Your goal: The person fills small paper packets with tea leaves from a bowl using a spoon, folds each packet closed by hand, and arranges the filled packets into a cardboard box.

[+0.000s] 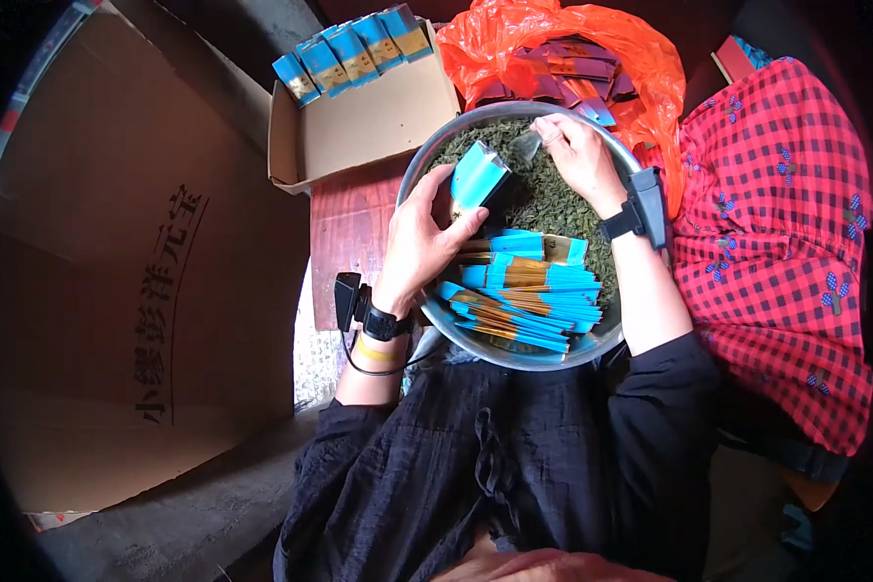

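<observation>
My left hand (425, 231) is wrapped round a blue packet (479, 177), held with its opening up over the left side of a metal basin (420, 163). Dark green dried leaves (538, 199) fill the basin. At the basin's upper right, my right hand (580, 155) pinches a small clear scoop (527, 146), low over the leaves. Below both hands, a fanned stack of flat blue and gold packets (529, 291) rests on the leaves in the near half of the basin.
An open cardboard box (364, 134) at the upper left holds several upright blue packets (354, 53). An orange-red plastic bag (650, 58) with dark red packets (577, 73) lies behind the basin. A big carton (136, 262) stands left, a red checked cloth (776, 233) right.
</observation>
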Demonstrator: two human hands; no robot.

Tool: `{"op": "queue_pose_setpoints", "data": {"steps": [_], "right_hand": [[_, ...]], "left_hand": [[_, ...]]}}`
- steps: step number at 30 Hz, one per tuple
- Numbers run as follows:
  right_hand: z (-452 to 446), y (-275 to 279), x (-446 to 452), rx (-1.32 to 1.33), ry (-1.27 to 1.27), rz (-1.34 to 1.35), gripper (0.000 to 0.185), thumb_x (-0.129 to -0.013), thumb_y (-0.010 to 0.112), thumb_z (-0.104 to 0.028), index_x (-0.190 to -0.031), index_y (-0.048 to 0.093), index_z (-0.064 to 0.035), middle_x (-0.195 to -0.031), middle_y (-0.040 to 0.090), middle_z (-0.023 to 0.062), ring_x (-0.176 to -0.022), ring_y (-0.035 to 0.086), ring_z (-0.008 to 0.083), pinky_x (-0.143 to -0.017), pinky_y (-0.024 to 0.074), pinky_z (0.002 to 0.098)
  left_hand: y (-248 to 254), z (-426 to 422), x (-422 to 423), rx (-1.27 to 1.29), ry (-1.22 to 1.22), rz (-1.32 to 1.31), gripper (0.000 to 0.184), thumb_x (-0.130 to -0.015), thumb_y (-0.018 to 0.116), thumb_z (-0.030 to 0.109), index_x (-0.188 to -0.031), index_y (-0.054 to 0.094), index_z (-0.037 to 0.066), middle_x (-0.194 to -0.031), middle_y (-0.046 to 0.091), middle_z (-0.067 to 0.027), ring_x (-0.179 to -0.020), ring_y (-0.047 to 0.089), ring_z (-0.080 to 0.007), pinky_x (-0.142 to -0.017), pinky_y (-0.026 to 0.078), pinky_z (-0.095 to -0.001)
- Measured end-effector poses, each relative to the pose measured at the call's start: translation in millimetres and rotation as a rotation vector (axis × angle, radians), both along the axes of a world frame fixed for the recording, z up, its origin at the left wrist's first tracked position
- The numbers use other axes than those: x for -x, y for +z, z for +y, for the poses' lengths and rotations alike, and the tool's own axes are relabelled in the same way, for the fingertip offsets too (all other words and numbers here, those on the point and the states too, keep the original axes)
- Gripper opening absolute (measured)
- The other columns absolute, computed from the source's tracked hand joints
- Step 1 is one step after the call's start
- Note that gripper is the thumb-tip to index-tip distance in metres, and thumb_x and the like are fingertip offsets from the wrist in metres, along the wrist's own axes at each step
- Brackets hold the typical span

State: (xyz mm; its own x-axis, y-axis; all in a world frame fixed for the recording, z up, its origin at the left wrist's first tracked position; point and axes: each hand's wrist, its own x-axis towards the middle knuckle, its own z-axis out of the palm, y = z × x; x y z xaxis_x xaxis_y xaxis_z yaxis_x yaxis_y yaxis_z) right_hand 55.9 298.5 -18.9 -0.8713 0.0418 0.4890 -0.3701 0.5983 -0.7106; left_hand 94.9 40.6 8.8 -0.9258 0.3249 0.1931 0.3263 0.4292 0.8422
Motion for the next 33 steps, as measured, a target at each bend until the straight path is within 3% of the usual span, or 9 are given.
{"op": "queue_pose_setpoints", "data": {"steps": [2, 5, 13, 17, 20, 22, 27, 33], "right_hand": [[-3.6, 6.4, -4.9, -0.02, 0.099, -0.119, 0.037, -0.102, 0.051, -0.033, -0.097, 0.069, -0.001, -0.073, 0.063, 0.0067, -0.069, 0.061, 0.0148, -0.064, 0.0489, 0.0304], [-12.3, 12.3, -13.0, -0.039, 0.177, -0.334, 0.036, -0.102, 0.052, -0.032, -0.095, 0.069, -0.0014, -0.069, 0.061, 0.0062, -0.066, 0.061, 0.0147, -0.063, 0.0488, 0.0311], [-2.0, 32.6, -16.9, 0.404, -0.036, -0.255, 0.032, -0.104, 0.05, -0.028, -0.097, 0.064, -0.0001, -0.073, 0.056, 0.0001, -0.065, 0.054, 0.0068, -0.061, 0.0489, 0.0227], [-5.6, 44.8, -23.4, 0.569, 0.031, -0.239, 0.035, -0.104, 0.049, -0.031, -0.097, 0.065, -0.0005, -0.074, 0.055, -0.0004, -0.068, 0.055, 0.0063, -0.063, 0.0498, 0.0221], [-20.4, 45.2, -28.7, 0.439, 0.104, -0.227, 0.034, -0.104, 0.049, -0.03, -0.098, 0.064, -0.0004, -0.076, 0.058, 0.0005, -0.071, 0.057, 0.0075, -0.065, 0.0502, 0.0232], [-29.7, 45.2, -32.8, 0.263, 0.127, -0.151, 0.031, -0.104, 0.051, -0.027, -0.098, 0.065, 0.0001, -0.08, 0.062, 0.0028, -0.073, 0.06, 0.0092, -0.068, 0.0498, 0.0247], [-46.3, 53.3, -40.5, -0.037, 0.223, 0.16, 0.02, -0.098, 0.059, -0.019, -0.098, 0.065, 0.0001, -0.087, 0.066, 0.0127, -0.081, 0.066, 0.0271, -0.071, 0.0517, 0.0345], [-41.5, 64.8, -42.3, -0.27, 0.115, 0.448, 0.009, -0.092, 0.065, -0.013, -0.093, 0.066, -0.0039, -0.085, 0.067, 0.0105, -0.076, 0.065, 0.0294, -0.067, 0.0514, 0.0375]], "left_hand": [[1.4, 0.2, 0.2, 0.007, 0.002, -0.007, 0.062, -0.08, 0.081, 0.025, -0.131, 0.055, 0.002, -0.111, 0.067, -0.0134, -0.101, 0.064, -0.0187, -0.089, 0.051, -0.0329], [3.2, 0.7, -1.5, -0.002, 0.01, -0.038, 0.062, -0.08, 0.081, 0.025, -0.132, 0.055, 0.002, -0.11, 0.068, -0.0134, -0.1, 0.064, -0.0185, -0.089, 0.051, -0.0326], [-2.7, -0.3, 1.2, 0.032, 0.008, 0.016, 0.063, -0.08, 0.081, 0.026, -0.132, 0.054, 0.001, -0.112, 0.067, -0.0143, -0.101, 0.064, -0.0194, -0.091, 0.05, -0.033], [-1.1, 0.3, 0.6, 0.03, 0.008, -0.015, 0.063, -0.08, 0.081, 0.025, -0.132, 0.054, 0.001, -0.112, 0.067, -0.0145, -0.103, 0.064, -0.02, -0.092, 0.05, -0.0335], [-0.7, 0.9, 0.8, 0.057, 0.005, 0.01, 0.062, -0.08, 0.081, 0.023, -0.132, 0.054, 0.001, -0.113, 0.067, -0.0144, -0.104, 0.064, -0.0199, -0.092, 0.05, -0.0336], [-4.5, 0.5, 1.8, -0.011, -0.006, -0.026, 0.065, -0.078, 0.081, 0.03, -0.131, 0.055, 0.002, -0.116, 0.066, -0.02, -0.107, 0.064, -0.0318, -0.091, 0.051, -0.0395], [-1.8, 1.2, 0.8, -0.014, 0.001, -0.02, 0.063, -0.078, 0.08, 0.028, -0.13, 0.055, 0.003, -0.111, 0.067, -0.0194, -0.104, 0.066, -0.0304, -0.089, 0.052, -0.0388], [-5.7, 1.1, 1.5, -0.029, 0.007, -0.001, 0.062, -0.078, 0.08, 0.027, -0.13, 0.055, 0.003, -0.107, 0.068, -0.0186, -0.098, 0.067, -0.0291, -0.086, 0.052, -0.0384]]}}
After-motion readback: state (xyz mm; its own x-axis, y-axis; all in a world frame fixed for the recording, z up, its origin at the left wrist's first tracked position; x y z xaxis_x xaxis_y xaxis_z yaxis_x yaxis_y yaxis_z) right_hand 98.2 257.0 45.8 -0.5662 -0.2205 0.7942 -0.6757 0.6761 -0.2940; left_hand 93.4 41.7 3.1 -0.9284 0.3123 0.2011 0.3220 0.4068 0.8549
